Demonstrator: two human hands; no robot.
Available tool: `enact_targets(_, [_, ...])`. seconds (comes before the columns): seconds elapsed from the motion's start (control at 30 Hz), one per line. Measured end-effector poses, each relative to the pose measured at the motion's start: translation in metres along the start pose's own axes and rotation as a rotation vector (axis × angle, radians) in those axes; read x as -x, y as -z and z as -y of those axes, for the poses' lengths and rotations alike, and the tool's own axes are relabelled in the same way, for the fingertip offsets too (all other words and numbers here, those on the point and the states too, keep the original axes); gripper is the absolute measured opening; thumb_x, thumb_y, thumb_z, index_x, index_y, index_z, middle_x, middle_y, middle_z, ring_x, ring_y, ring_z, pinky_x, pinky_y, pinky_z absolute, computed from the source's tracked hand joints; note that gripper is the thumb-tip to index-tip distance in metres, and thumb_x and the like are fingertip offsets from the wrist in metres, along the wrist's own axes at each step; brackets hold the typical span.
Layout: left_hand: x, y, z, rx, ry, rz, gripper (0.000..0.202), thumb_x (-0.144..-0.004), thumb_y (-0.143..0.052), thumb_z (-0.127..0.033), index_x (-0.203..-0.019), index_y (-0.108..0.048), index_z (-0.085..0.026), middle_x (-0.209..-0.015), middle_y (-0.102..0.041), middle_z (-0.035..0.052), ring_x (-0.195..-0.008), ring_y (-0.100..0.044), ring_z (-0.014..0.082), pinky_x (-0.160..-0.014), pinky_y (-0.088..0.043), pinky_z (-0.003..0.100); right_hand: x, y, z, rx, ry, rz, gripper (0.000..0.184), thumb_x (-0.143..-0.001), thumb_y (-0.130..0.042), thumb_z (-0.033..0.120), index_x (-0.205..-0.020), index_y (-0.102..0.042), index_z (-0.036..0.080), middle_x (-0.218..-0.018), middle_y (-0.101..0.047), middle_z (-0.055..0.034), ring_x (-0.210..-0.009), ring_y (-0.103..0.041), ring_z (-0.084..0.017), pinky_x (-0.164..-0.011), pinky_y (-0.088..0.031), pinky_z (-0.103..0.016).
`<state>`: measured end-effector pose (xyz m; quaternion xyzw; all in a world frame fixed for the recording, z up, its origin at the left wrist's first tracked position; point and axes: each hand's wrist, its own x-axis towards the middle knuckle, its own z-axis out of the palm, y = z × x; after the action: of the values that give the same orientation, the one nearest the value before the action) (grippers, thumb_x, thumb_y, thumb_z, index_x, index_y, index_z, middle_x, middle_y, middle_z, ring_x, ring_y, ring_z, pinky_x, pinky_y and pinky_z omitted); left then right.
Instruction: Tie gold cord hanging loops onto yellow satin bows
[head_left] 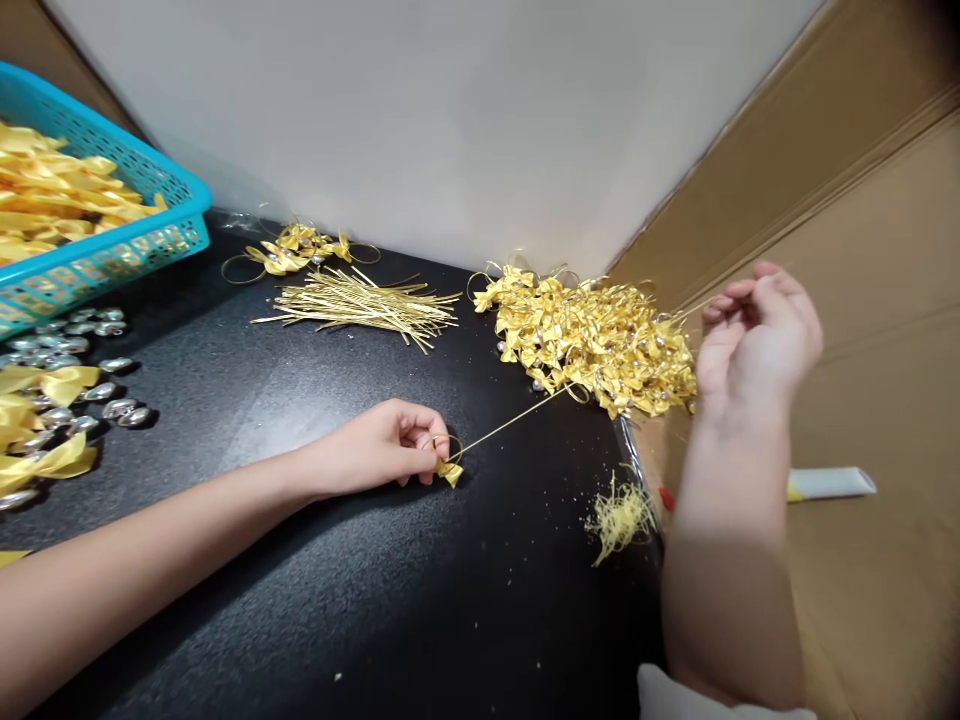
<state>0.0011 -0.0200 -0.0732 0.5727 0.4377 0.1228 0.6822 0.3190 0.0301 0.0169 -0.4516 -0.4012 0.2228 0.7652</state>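
- The left hand (409, 445), over the black table (360, 600), has thumb and fingers pinched closed on a small gold bow (450, 470) with a thin loop of cord beside the fingertips.
- A taut gold cord (514, 421) runs from that bow toward the pile's front edge.
- Pale yellow clippings (621, 515) lie near the table's right edge; a white tube (836, 483) shows beyond the right forearm.
- Silver beads (118, 410) and loose yellow ribbons (56, 468) lie at far left.
- The right hand (761, 335) is raised beside the pile, fingers curled in, a gold strand reaching their tips.
- Finished-looking bows form a dense pile (577, 335).
- Left of it lie gold strips (367, 308), and behind these a few looped bows (285, 260).
- A blue basket (184, 190) holds yellow ribbon pieces (64, 185).
- A white panel (420, 110) stands behind.
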Motion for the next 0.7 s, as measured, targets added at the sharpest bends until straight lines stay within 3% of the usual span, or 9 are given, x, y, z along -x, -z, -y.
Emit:
enact_targets(0.07, [0.001, -0.001, -0.002, 0.011, -0.003, -0.037, 0.014, -0.059, -0.062, -0.027, -0.069, -0.060, -0.018, -0.056, -0.062, -0.0016, -0.050, -0.050, 0.0100, -0.045, -0.037, 0.019, 0.011, -0.014, 0.009, -0.025, -0.079, -0.039, 0.034, -0.090, -0.029, -0.005, -0.074, -0.052, 0.015, -0.047, -0.048, 0.0064, -0.041, -0.043, -0.003, -0.050, -0.027, -0.021])
enact_targets(0.2, [0.002, -0.003, -0.002, 0.027, -0.001, -0.092, 0.016, -0.060, -0.062, -0.027, -0.072, -0.059, -0.018, -0.056, -0.060, -0.0038, -0.045, -0.045, 0.0078, -0.039, -0.032, 0.017, 0.024, -0.027, 0.026, -0.075, -0.111, 0.038, 0.036, -0.090, -0.030, -0.004, -0.071, -0.054, 0.016, -0.045, -0.042, 0.0070, -0.040, -0.037, -0.005, -0.047, -0.022, -0.023])
enact_targets(0.43, [-0.001, -0.003, 0.002, -0.024, 0.003, -0.189, 0.019, -0.061, -0.060, -0.032, -0.073, -0.055, -0.018, -0.054, -0.057, -0.0048, -0.040, -0.046, 0.0074, -0.035, -0.032, 0.016, 0.026, -0.011, 0.061, -0.154, 0.047, -0.055, 0.048, -0.092, -0.024, -0.002, -0.067, -0.059, 0.019, -0.049, -0.040, 0.0069, -0.041, -0.038, -0.004, -0.048, -0.023, -0.025])
enact_targets(0.6, [-0.003, 0.000, 0.001, -0.005, 0.004, -0.196, 0.022, -0.069, -0.061, -0.037, -0.078, -0.056, -0.017, -0.055, -0.058, -0.0035, -0.039, -0.045, 0.0076, -0.033, -0.030, 0.016, 0.036, -0.017, 0.066, -0.153, 0.058, 0.069, 0.047, -0.087, -0.027, -0.002, -0.063, -0.062, 0.019, -0.047, -0.043, 0.0048, -0.039, -0.039, -0.006, -0.044, -0.024, -0.025])
enact_targets(0.7, [-0.003, 0.001, 0.001, 0.032, 0.011, -0.228, 0.033, -0.074, -0.062, -0.041, -0.095, -0.056, -0.017, -0.055, -0.059, -0.0029, -0.038, -0.045, 0.0092, -0.033, -0.032, 0.017, 0.046, -0.025, 0.063, -0.136, 0.110, 0.185, 0.036, -0.085, -0.039, 0.002, -0.067, -0.066, 0.018, -0.050, -0.046, 0.0028, -0.043, -0.042, -0.007, -0.045, -0.029, -0.024])
